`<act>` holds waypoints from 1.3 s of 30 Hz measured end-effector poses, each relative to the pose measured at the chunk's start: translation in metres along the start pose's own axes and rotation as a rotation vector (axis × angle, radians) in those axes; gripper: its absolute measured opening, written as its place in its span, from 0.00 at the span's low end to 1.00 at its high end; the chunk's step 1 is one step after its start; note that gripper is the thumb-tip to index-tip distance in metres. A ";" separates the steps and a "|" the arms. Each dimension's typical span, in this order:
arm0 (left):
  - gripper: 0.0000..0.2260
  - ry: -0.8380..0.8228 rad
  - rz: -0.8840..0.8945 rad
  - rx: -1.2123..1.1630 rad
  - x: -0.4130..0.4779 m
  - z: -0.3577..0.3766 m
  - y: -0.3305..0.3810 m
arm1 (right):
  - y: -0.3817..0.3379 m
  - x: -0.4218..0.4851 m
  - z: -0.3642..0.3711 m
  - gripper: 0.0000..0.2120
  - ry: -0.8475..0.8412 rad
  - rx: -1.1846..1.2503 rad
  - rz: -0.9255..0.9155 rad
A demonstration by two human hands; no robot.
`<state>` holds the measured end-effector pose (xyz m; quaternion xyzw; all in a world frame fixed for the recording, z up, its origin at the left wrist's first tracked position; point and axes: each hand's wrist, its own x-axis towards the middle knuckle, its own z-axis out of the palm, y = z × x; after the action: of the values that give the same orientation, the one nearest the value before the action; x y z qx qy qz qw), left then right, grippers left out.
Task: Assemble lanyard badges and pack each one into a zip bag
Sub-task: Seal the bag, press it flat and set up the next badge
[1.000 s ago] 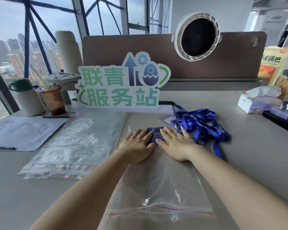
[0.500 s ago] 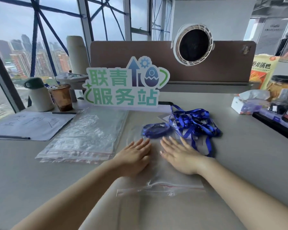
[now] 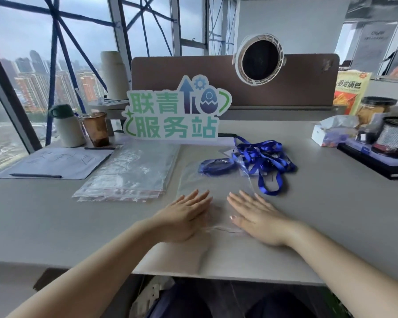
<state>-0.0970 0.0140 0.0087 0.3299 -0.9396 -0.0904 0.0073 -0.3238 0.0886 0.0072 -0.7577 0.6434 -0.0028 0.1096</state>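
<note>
A clear zip bag (image 3: pixel 207 180) lies flat on the grey desk (image 3: pixel 331 214) in front of me, with a coiled blue lanyard (image 3: pixel 216 165) inside at its far end. My left hand (image 3: pixel 184 216) and my right hand (image 3: pixel 255 216) lie palm down, fingers straight, on the bag's near end by its red zip line. A tangle of loose blue lanyards (image 3: pixel 264 160) sits just right of the bag, over clear badge sleeves that are hard to make out.
A stack of empty zip bags (image 3: pixel 129 173) lies to the left, then a paper sheet with a pen (image 3: pixel 53 162). A standing sign (image 3: pixel 175 113), a cup (image 3: pixel 95 128) and a flask (image 3: pixel 67 126) line the back. A tissue box (image 3: pixel 331 134) and jars stand at right. The desk edge runs near my lap.
Both flat hands have slid toward me along the bag, from its far end over the lanyard down to the zip end. The packed lanyard now shows uncovered.
</note>
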 end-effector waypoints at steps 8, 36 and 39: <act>0.31 0.415 0.000 -0.082 -0.013 0.008 0.007 | -0.007 -0.012 0.003 0.24 0.289 0.249 -0.015; 0.21 0.043 0.063 0.032 -0.039 0.014 0.052 | -0.008 -0.083 0.026 0.15 0.471 0.255 0.056; 0.22 0.078 0.065 0.059 -0.038 0.013 0.056 | -0.009 -0.083 0.026 0.15 0.484 0.336 0.047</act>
<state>-0.1030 0.0828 0.0076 0.3027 -0.9511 -0.0497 0.0369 -0.3259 0.1749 -0.0051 -0.6912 0.6586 -0.2873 0.0769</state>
